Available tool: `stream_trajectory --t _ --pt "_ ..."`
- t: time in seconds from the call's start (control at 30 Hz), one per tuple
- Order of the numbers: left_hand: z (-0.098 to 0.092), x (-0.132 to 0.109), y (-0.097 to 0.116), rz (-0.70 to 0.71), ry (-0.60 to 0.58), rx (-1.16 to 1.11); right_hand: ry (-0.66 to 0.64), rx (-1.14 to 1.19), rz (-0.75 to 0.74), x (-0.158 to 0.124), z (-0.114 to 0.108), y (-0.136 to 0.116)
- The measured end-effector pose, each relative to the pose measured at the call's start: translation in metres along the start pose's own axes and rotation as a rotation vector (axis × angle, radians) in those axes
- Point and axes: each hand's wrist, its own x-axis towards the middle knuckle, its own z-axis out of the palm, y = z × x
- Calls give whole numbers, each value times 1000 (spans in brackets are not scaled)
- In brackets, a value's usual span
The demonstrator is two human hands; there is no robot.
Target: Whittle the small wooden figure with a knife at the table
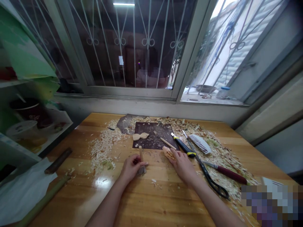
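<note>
My left hand [131, 166] is closed around a carving tool with a light wooden handle [141, 153] that sticks up from the fist; its dark tip rests on the table. My right hand [181, 164] is closed on a small carved wooden piece [167, 152], held just above the wooden table [146, 201]. Beyond both hands lies a dark sheet [155, 136] with another carved wooden piece [140, 136] and a thin wooden stick [168, 143] on it.
A yellow and black utility knife [183, 145], a white comb [200, 143], black scissors [208, 175] and a red-handled tool [228, 172] lie to the right among wood shavings [104, 146]. A dark bar [58, 160] and a green stalk [40, 203] lie left. Shelves stand at the far left.
</note>
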Motion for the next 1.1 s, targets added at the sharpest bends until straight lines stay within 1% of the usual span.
stream_trajectory --t 0.07,0.13,0.17,0.2,0.23,0.27,0.3,0.37,0.4,0.43,0.47,0.5,0.53,0.6,0.63,0.67,0.7,0.73,0.8,0.83,0.87,0.9,0.97,1.0,1.03,1.07,1.1 --pt "0 0 -1 6 -8 -7 12 267 70 10 -9 -9" --pt "0 0 -1 14 -2 -3 -13 619 152 22 -26 -26" --pt "0 0 -2 15 1 1 -77 772 194 28 -38 -37" --pt "0 0 -2 16 5 6 -139 871 221 33 -50 -50" --pt "0 0 -2 15 7 11 -210 914 204 38 -64 -64" --pt "0 0 -2 16 6 16 -233 894 161 42 -77 -78" --pt "0 0 -2 20 8 22 -193 816 96 45 -91 -93" --pt "1 0 -2 28 12 39 -10 606 -120 47 -113 -122" --pt "1 0 -2 30 13 44 112 513 -233 47 -120 -134" --pt "1 0 -2 31 12 46 228 438 -316 46 -124 -145" --pt "1 0 -2 34 10 45 257 361 -369 44 -125 -154" --pt "1 -1 -1 39 6 41 207 259 -397 43 -123 -161" --pt "1 -1 -1 47 4 35 99 144 -407 42 -119 -166" --pt "1 -2 0 66 2 30 -165 -58 -401 42 -109 -170" --pt "1 -2 0 71 2 33 -254 -111 -399 43 -105 -170" --pt "1 -2 1 73 3 39 -290 -116 -397 44 -103 -170" --pt "0 -2 1 73 3 48 -266 -81 -392 46 -103 -170" --pt "0 -2 2 74 3 60 -201 -22 -387 48 -103 -169" --pt "-1 -2 3 77 5 84 -24 86 -356 50 -105 -168" --pt "-1 -2 3 77 5 92 32 106 -344 51 -104 -167" --pt "-1 -2 3 74 0 92 38 93 -339 52 -103 -166" --pt "-1 -2 4 68 -5 87 -6 54 -339 53 -101 -164" --pt "0 -2 3 55 -9 75 -172 -33 -344 53 -96 -161" --pt "0 -2 3 54 -7 75 -230 -44 -342 53 -95 -159" --pt "0 -2 3 55 -6 82 -235 -19 -338 53 -95 -157" --pt "0 -2 2 60 -6 91 -184 41 -334 53 -97 -156" --pt "0 -2 2 65 -9 100 -92 120 -332 52 -98 -155"
